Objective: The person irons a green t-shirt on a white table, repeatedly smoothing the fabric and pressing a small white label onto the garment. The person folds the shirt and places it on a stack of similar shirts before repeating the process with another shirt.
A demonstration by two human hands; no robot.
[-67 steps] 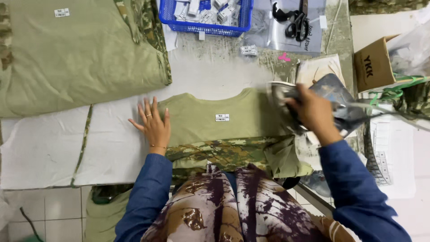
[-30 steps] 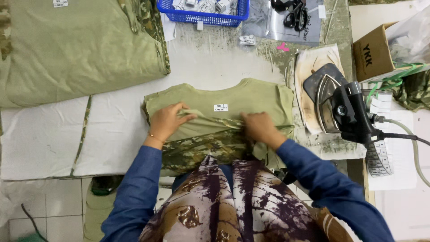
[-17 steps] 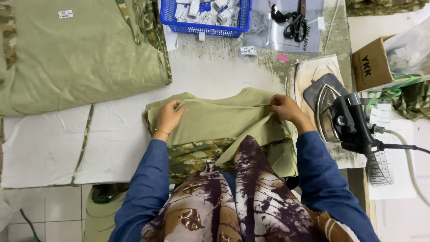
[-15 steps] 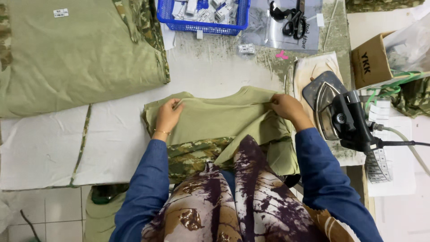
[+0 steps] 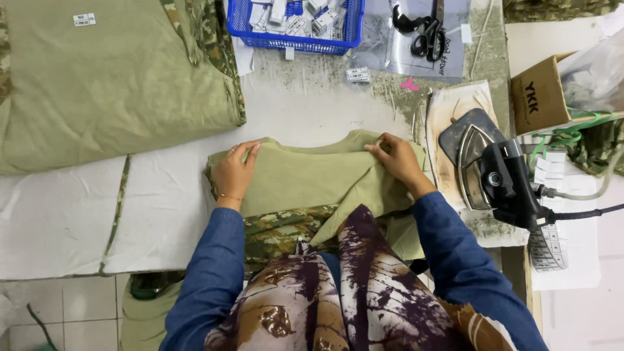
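Observation:
An olive-green shirt with camouflage sleeves [image 5: 305, 182] lies folded on the white padded table [image 5: 65, 214] in front of me. My left hand [image 5: 234, 172] grips the shirt's left edge. My right hand [image 5: 396, 159] pinches the upper right corner of the folded cloth. The lower part of the shirt hangs over the table's near edge against my patterned clothing.
A stack of olive garments [image 5: 110, 84] fills the far left. A blue basket of small tags [image 5: 292, 23] and black scissors [image 5: 422, 32] sit at the back. A black steam iron [image 5: 497, 175] rests on its stained pad at right, beside a cardboard box [image 5: 543, 94].
The iron has been set down on its pad. Both hands came to the shirt, folded it over, hiding the label, and now hold its left edge and right corner.

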